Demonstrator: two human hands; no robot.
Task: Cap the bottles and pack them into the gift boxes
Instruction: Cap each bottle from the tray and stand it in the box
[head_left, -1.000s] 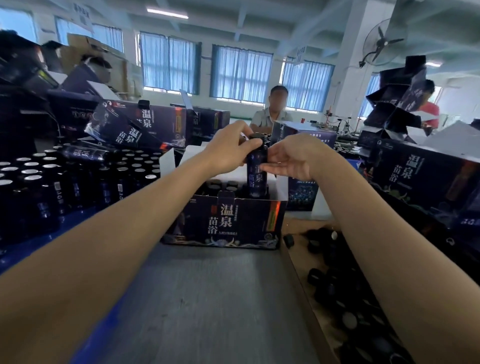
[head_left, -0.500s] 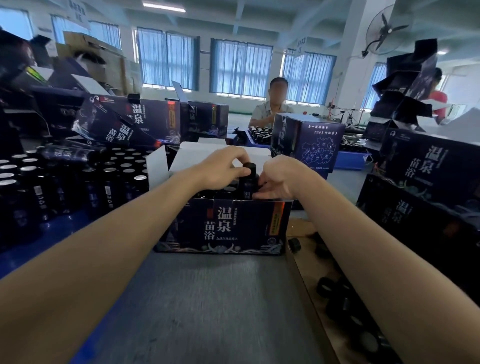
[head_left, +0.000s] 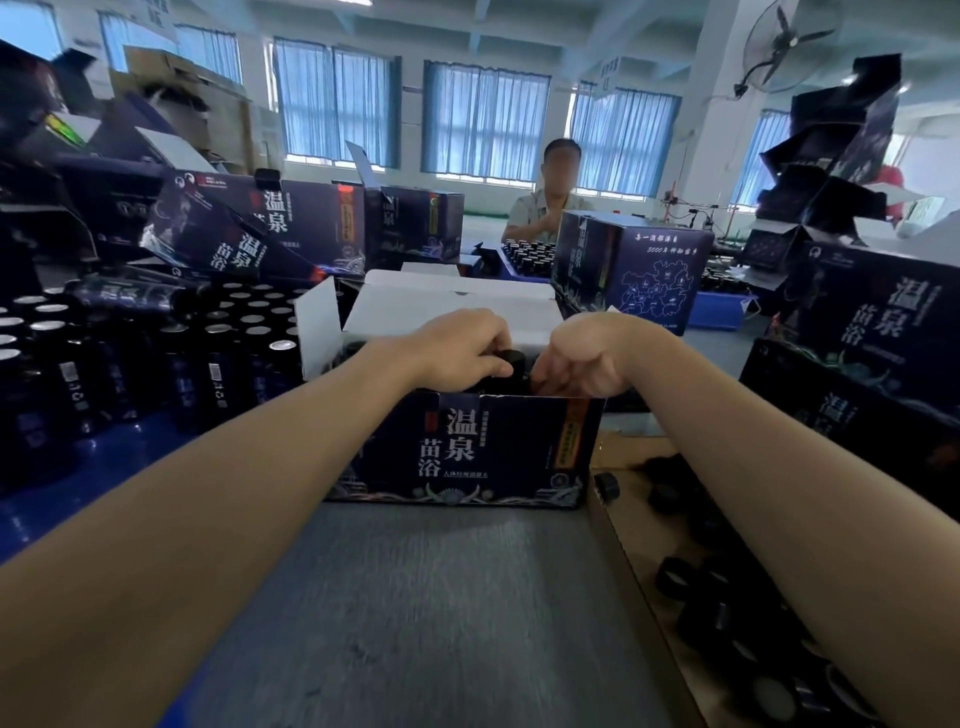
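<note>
On the grey counter (head_left: 415, 597), an open gift box (head_left: 467, 452) holds a capped bottle (head_left: 511, 364); left grip (head_left: 457, 348) and right grip (head_left: 582, 364) both clamp around its top.

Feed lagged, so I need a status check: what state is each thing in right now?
gift box: open, flaps up
capped bottle: upright inside it, only the top showing
left hand: grips the bottle's top
right hand: grips the bottle
foil-topped bottles: upright, uncapped
lone bottle: lying across them
loose caps: heaped in cardboard tray
map-printed box: closed
</note>
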